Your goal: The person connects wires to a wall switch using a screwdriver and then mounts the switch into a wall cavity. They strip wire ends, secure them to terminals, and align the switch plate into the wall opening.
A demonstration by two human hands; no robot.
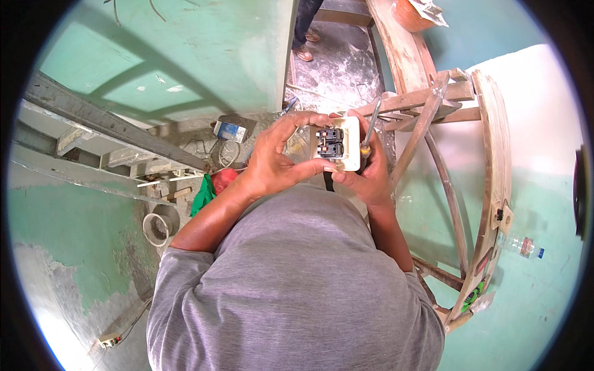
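In front of my chest I hold a white electrical wall switch (351,147), its black mechanism with metal terminals facing up. My left hand (277,154) grips it from the left, with thumb and fingers at its near and far edges. My right hand (375,176) is closed round its right side. The same hand also holds a screwdriver (372,122), shaft pointing away from me and yellowish handle partly hidden by the fingers.
A wooden trestle (490,185) stands at my right, with a plastic bottle (526,248) beside it. Metal framing (111,114) runs along the left. A bucket (156,229), a blue box (230,131) and cable (229,152) lie below. Another person's legs (304,28) show at the far end.
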